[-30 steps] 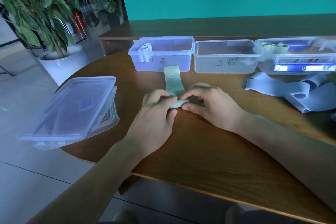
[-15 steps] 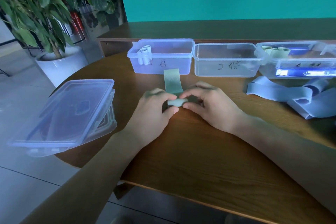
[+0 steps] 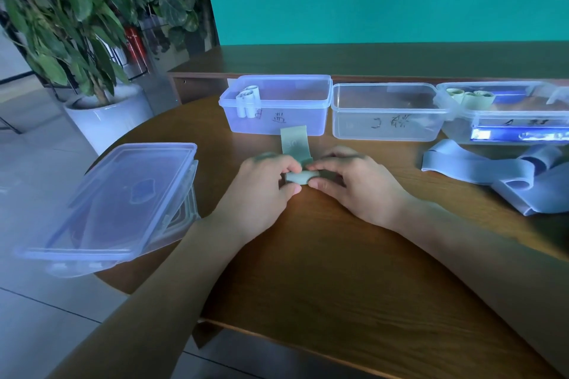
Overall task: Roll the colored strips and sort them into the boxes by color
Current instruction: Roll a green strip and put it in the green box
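A: What has changed with the green strip (image 3: 295, 142) since a second ago?

B: The flat tail beyond the fingertips is shorter than it was, and the roll between the hands looks fatter. The left hand (image 3: 261, 191) and right hand (image 3: 354, 184) both pinch the roll, thumbs on its near side, forefingers over its top.

A: So the rolling is nearly done?

B: Likely. Only a short tail is left, reaching away from the hands toward the left box (image 3: 277, 104), which stands just beyond them.

A: And where does the roll go?

B: Probably the right box (image 3: 505, 114), far off past the right hand; the rolls in it seem greenish, though the blue cast makes colour hard to judge. The middle box (image 3: 388, 112) looks empty.

A: More to do after that?

B: Yes, the blue strips (image 3: 492, 172) lie unrolled beside the right wrist.
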Available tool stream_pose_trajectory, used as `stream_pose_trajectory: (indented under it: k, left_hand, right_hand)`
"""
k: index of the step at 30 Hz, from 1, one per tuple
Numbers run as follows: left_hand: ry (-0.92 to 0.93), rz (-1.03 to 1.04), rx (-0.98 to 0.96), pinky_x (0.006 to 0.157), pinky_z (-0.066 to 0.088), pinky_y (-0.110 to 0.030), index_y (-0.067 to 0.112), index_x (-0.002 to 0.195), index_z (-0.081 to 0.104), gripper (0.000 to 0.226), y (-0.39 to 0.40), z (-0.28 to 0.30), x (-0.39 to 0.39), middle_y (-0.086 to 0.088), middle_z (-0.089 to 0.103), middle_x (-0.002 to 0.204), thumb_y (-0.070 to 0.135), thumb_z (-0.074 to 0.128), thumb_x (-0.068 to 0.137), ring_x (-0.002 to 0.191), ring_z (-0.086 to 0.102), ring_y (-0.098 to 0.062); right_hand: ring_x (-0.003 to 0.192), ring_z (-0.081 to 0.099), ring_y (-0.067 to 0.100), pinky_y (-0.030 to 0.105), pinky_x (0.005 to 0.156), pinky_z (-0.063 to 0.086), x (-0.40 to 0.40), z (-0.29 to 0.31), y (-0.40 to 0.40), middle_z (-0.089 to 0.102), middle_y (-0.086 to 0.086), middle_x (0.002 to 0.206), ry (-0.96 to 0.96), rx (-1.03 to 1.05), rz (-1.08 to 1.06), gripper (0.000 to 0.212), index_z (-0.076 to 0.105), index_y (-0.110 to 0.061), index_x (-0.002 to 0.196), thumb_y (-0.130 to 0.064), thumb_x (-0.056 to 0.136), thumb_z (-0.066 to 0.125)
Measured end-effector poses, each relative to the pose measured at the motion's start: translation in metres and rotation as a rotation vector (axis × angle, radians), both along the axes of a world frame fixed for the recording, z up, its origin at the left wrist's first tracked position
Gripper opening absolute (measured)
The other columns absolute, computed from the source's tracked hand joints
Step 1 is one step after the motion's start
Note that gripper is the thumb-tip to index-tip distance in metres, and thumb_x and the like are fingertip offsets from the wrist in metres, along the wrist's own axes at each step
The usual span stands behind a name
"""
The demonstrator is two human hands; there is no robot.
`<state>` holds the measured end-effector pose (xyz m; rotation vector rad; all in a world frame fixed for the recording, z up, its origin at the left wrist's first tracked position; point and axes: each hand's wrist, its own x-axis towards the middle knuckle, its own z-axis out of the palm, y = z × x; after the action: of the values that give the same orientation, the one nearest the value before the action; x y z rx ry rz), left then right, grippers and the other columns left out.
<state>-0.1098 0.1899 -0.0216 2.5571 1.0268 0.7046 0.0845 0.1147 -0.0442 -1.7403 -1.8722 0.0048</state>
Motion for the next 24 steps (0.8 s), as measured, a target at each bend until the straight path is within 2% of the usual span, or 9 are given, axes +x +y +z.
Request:
stream_pose_trajectory:
  k: [5,9,10,12,15,21,24]
  left_hand:
    - [0.024,-0.011,-0.021,0.086,0.043,-0.021,0.027,0.120,0.069,0.029,0.009,0.002,0.004,0.008,0.062,0.110,0.028,0.071,0.092,0.097,0.057,-0.006]
    - [0.026,0.000,-0.004,0.093,0.045,-0.027,0.027,0.127,0.067,0.035,0.013,-0.001,0.006,0.010,0.050,0.109,0.032,0.069,0.093,0.102,0.054,-0.011]
    - [0.022,0.005,0.000,0.093,0.044,-0.025,0.026,0.128,0.067,0.036,0.014,-0.002,0.007,0.010,0.050,0.109,0.032,0.069,0.093,0.101,0.053,-0.010]
    - [-0.010,0.016,0.018,0.086,0.039,-0.013,0.026,0.127,0.067,0.034,0.015,-0.005,0.008,0.011,0.051,0.108,0.030,0.069,0.094,0.094,0.053,-0.006]
    - [-0.071,0.026,0.020,0.071,0.035,-0.002,0.028,0.120,0.069,0.030,0.015,-0.007,0.007,0.012,0.058,0.103,0.029,0.073,0.091,0.084,0.054,0.003]
    - [-0.106,0.040,-0.033,0.073,0.041,-0.007,0.029,0.109,0.066,0.021,0.019,-0.008,0.010,0.012,0.062,0.100,0.028,0.074,0.090,0.084,0.057,0.001]
    - [-0.087,0.033,-0.013,0.079,0.044,-0.017,0.024,0.112,0.066,0.020,0.017,-0.008,0.010,0.011,0.057,0.101,0.025,0.071,0.092,0.085,0.055,-0.005]
  right_hand:
    - [0.085,0.050,-0.004,0.033,0.085,0.054,0.000,0.000,0.001,0.059,-0.014,0.121,0.043,0.052,0.012,0.031,0.067,-0.029,0.127,-0.032,0.096,0.068]
    - [0.085,0.048,-0.003,0.038,0.085,0.054,0.002,-0.001,0.005,0.059,-0.017,0.120,0.048,0.030,-0.018,0.029,0.066,-0.032,0.124,-0.037,0.095,0.068]
    - [0.088,0.048,-0.003,0.039,0.086,0.054,0.002,-0.001,0.006,0.059,-0.017,0.121,0.050,0.024,-0.025,0.030,0.066,-0.033,0.125,-0.038,0.095,0.068]
    - [0.092,0.050,-0.001,0.037,0.085,0.053,0.003,-0.001,0.009,0.060,-0.017,0.122,0.049,0.015,-0.032,0.030,0.066,-0.033,0.125,-0.040,0.096,0.067]
    - [0.087,0.048,0.000,0.032,0.077,0.048,0.005,-0.001,0.015,0.062,-0.016,0.122,0.023,-0.007,-0.047,0.030,0.065,-0.034,0.125,-0.043,0.097,0.065]
    - [0.097,0.059,0.009,0.038,0.081,0.053,0.006,0.000,0.021,0.064,-0.013,0.117,0.028,-0.008,-0.033,0.028,0.067,-0.032,0.124,-0.042,0.098,0.063]
    - [0.094,0.062,0.012,0.040,0.081,0.055,0.005,0.001,0.019,0.066,-0.009,0.112,0.039,0.011,-0.007,0.027,0.069,-0.027,0.121,-0.037,0.097,0.065]
